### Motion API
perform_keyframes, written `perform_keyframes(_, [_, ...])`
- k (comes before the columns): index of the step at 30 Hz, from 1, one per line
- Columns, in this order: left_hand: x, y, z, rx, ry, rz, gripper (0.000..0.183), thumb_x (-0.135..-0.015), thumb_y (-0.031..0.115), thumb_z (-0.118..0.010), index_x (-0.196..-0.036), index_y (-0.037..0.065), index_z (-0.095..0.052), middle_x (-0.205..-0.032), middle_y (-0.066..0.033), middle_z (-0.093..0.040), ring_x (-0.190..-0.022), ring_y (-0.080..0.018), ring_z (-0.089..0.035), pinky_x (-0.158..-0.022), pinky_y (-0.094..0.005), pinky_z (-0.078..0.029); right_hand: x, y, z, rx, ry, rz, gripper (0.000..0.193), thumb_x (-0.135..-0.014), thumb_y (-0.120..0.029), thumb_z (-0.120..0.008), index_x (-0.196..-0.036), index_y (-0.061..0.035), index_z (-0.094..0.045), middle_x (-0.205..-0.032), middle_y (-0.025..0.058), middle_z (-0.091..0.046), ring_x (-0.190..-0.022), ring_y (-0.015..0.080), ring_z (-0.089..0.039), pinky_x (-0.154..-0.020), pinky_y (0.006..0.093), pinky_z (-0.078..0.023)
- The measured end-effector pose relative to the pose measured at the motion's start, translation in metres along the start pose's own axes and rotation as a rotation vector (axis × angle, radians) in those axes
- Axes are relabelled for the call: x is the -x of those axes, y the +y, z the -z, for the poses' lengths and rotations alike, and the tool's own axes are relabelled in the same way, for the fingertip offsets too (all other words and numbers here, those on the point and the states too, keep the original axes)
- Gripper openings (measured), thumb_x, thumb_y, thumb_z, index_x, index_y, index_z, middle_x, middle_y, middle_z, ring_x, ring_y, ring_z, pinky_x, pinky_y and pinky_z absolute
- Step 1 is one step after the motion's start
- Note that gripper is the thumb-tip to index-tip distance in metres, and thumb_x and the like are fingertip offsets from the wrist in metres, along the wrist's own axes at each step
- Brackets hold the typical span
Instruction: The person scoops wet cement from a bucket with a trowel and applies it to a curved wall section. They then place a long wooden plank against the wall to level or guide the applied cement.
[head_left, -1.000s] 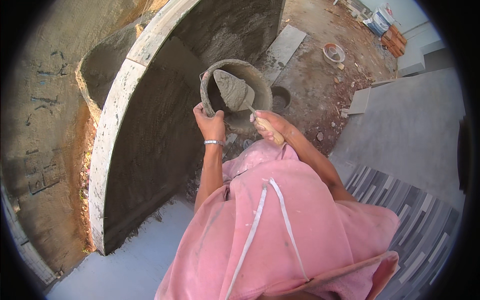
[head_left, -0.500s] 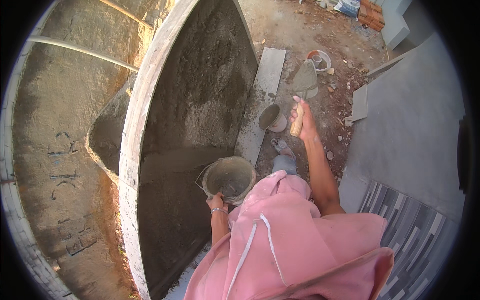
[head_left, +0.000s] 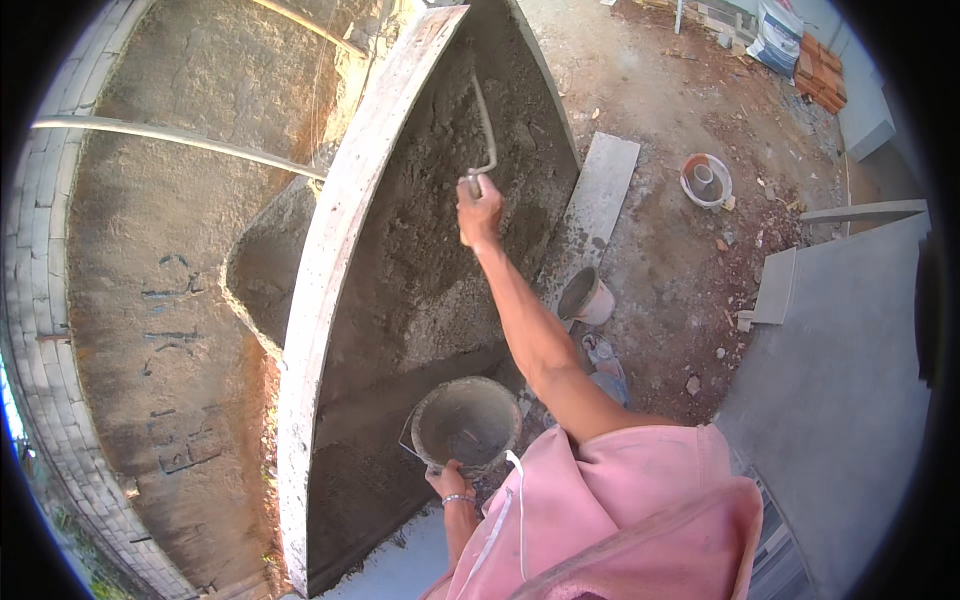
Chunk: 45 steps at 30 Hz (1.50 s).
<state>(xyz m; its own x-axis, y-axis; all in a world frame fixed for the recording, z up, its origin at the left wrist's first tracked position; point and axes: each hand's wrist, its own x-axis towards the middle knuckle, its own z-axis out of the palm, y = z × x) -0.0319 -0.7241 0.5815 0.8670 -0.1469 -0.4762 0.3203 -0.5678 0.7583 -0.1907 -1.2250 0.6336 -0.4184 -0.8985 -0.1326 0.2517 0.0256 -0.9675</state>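
My right hand [head_left: 480, 208] is wrapped round the handle of a trowel [head_left: 487, 135], its arm stretched out ahead. The blade is seen nearly edge-on against the wet mortar on the wall [head_left: 430, 290]; the exact contact is hard to make out. Low in front of me, my left hand [head_left: 450, 482] grips the near rim of a mortar-stained bucket [head_left: 428, 418]. Grey mortar coats the inside of this bucket, and its wire handle hangs at the left side.
A smaller pail [head_left: 600, 305] stands by my foot. Beyond lie a long pale board [head_left: 608, 175] along the wall's base and a white tub [head_left: 726, 187]. A sack [head_left: 776, 42] and stacked bricks [head_left: 820, 75] sit far right. The wall's pale top edge [head_left: 345, 230] runs along my left.
My right hand has swung left and forward with the trowel, from over the ground to the wall. The mortar seen on its blade earlier is no longer visible there. My left hand still holds the bucket.
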Motion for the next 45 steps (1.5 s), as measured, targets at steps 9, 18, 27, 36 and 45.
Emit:
perform_keyframes(9, [0.039,0.014,-0.058,0.021,-0.152,0.088,0.044,-0.078,-0.002,-0.064,-0.118,0.001,-0.047,-0.097,-0.0106,-0.06,-0.069,-0.021,-0.059,-0.059,-0.0364,-0.051,0.201,0.0,0.193,0.157,-0.949,0.189,0.034,-0.095,-0.024,-0.075,-0.119,-0.0001,-0.072,-0.087,0.0148,-0.073,-0.073,0.0258,-0.069,-0.068,0.0379,-0.053])
perform_keyframes(18, [0.042,0.017,-0.08,-0.166,-0.262,-0.465,0.034,-0.082,0.013,-0.08,-0.073,0.001,-0.05,-0.067,-0.0015,-0.054,-0.064,-0.0117,-0.047,-0.06,-0.0353,-0.043,0.206,0.074,0.264,1.122,-1.563,0.258,0.024,-0.092,-0.021,-0.067,-0.093,0.0029,-0.071,-0.095,0.0262,-0.074,-0.094,0.0441,-0.073,-0.084,0.0521,-0.059])
perform_keyframes(27, [0.049,0.064,-0.019,-0.115,-0.284,-0.724,0.051,-0.087,0.02,-0.081,-0.068,0.006,-0.035,-0.066,0.0026,-0.036,-0.064,-0.0128,-0.031,-0.056,-0.0366,-0.033,0.305,0.033,0.246,1.199,-1.628,0.217,0.024,-0.087,-0.014,-0.064,-0.095,0.0085,-0.07,-0.098,0.0281,-0.073,-0.093,0.0465,-0.073,-0.082,0.0524,-0.059])
perform_keyframes(36, [0.053,0.089,0.021,-0.052,-0.35,-0.893,0.051,-0.088,0.02,-0.08,-0.068,0.005,-0.035,-0.066,0.0029,-0.034,-0.064,-0.0122,-0.03,-0.056,-0.0356,-0.031,0.37,-0.003,0.242,1.321,-1.456,0.271,0.038,-0.098,-0.029,-0.066,-0.106,0.008,-0.07,-0.086,0.0258,-0.072,-0.082,0.0391,-0.074,-0.063,0.0493,-0.058])
perform_keyframes(45, [0.053,0.109,0.059,-0.056,-0.467,-0.938,0.053,-0.088,0.021,-0.081,-0.07,0.005,-0.034,-0.067,0.0042,-0.032,-0.064,-0.0102,-0.03,-0.055,-0.0334,-0.029,0.35,-0.055,0.238,0.575,-1.398,-0.994,0.044,-0.108,-0.036,-0.056,-0.12,0.0048,-0.066,-0.075,0.0034,-0.058,-0.058,0.0141,-0.056,-0.05,0.0297,-0.048])
